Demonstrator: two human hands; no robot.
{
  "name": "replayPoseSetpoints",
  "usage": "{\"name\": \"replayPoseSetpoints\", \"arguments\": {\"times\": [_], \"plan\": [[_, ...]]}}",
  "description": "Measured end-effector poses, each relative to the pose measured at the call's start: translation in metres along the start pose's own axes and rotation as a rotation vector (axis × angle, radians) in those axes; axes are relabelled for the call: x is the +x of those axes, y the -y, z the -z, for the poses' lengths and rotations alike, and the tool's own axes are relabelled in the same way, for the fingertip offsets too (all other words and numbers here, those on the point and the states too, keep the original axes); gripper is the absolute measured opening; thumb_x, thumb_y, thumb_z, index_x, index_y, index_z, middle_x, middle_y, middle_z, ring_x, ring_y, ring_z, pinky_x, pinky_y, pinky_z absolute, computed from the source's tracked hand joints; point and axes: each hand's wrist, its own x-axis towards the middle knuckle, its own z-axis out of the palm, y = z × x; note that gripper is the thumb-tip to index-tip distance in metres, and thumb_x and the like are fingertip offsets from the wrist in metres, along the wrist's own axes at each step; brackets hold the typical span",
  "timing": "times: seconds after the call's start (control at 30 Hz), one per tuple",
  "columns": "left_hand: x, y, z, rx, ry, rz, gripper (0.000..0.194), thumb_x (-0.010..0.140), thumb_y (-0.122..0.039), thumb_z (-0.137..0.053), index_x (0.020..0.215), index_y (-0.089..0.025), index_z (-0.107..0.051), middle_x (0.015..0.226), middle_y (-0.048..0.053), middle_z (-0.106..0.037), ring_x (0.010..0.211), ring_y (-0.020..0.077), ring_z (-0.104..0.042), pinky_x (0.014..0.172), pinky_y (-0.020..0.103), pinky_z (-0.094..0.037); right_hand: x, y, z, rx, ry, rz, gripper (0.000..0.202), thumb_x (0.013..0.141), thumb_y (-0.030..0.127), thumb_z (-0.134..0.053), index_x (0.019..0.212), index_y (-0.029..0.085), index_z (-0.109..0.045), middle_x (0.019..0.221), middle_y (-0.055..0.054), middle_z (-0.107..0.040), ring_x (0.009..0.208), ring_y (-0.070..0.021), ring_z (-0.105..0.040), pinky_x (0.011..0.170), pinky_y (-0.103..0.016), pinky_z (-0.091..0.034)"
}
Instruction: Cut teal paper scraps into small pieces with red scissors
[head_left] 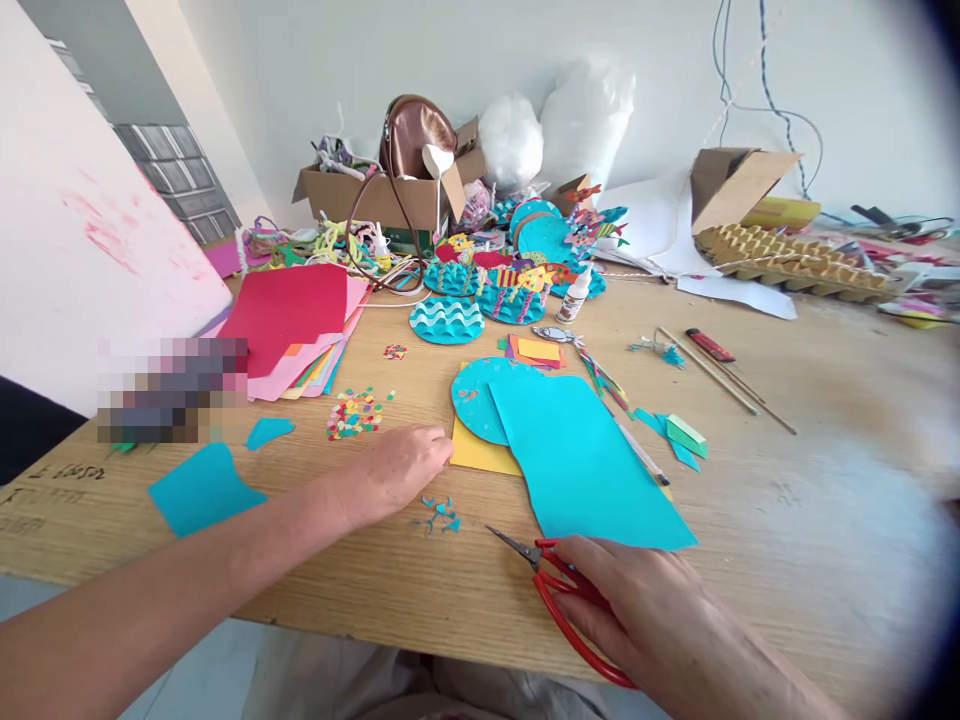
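Note:
My right hand [634, 610] is closed around the red-handled scissors [551, 580], whose blades point left and look closed. With its fingers curled together, my left hand [405, 462] rests at the left edge of a yellow sheet [480, 450]; its fingertips are hidden, so I cannot tell what they grip. Over the yellow sheet lies a blue round disc [476, 400], partly covered by a large blue sheet [585, 460] with a wavy left edge. Small blue paper scraps [442, 515] lie between my hands. Another blue piece [206, 488] is beyond my left forearm.
Coloured paper dots [354, 415] and a stack of coloured sheets [289, 320] lie left. Behind are decorated blue discs [448, 320], a glue bottle [574, 296] and a cardboard box [375, 205]. Right are thin sticks [712, 372], a red-black cutter [709, 345] and egg trays [787, 262].

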Motion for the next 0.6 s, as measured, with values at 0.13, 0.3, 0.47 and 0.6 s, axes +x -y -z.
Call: {"name": "replayPoseSetpoints", "arguments": {"times": [0.13,0.3,0.47,0.6], "plan": [[-0.002,0.000,-0.003,0.009,-0.008,-0.006,0.021,0.086,-0.003,-0.040,0.082,-0.014,-0.058,0.086,0.007,-0.062,0.080,0.0210,-0.059,0.068,0.030,-0.043,-0.001,0.002,0.001,-0.012,0.022,-0.017,0.013,0.084,0.025,-0.050,0.078,0.023,-0.062,0.080,-0.003,-0.070,0.066,-0.0207,-0.066,0.052,-0.027,-0.042],[-0.007,-0.005,0.003,-0.054,0.010,-0.017,0.016,0.086,-0.009,-0.048,0.076,-0.017,-0.057,0.077,0.000,-0.063,0.071,0.0147,-0.059,0.062,0.023,-0.041,-0.004,0.002,0.004,-0.011,0.028,-0.046,0.016,0.086,0.026,-0.048,0.077,0.023,-0.061,0.077,-0.002,-0.069,0.065,-0.0200,-0.065,0.051,-0.026,-0.041],[-0.009,-0.015,0.004,-0.087,0.047,-0.063,0.013,0.087,-0.013,-0.050,0.078,-0.017,-0.058,0.081,0.000,-0.065,0.075,0.0148,-0.061,0.063,0.023,-0.041,-0.004,0.001,0.008,-0.001,0.053,-0.061,0.020,0.089,0.028,-0.045,0.080,0.023,-0.062,0.074,-0.002,-0.069,0.064,-0.0201,-0.066,0.053,-0.026,-0.043],[-0.012,-0.019,0.005,-0.079,0.086,-0.086,0.013,0.088,-0.015,-0.050,0.079,-0.017,-0.060,0.083,0.003,-0.065,0.077,0.0174,-0.062,0.064,0.026,-0.042,-0.004,0.001,0.009,-0.002,0.001,-0.024,0.020,0.088,0.028,-0.046,0.080,0.022,-0.063,0.071,-0.003,-0.069,0.061,-0.0193,-0.066,0.050,-0.024,-0.042]]}}
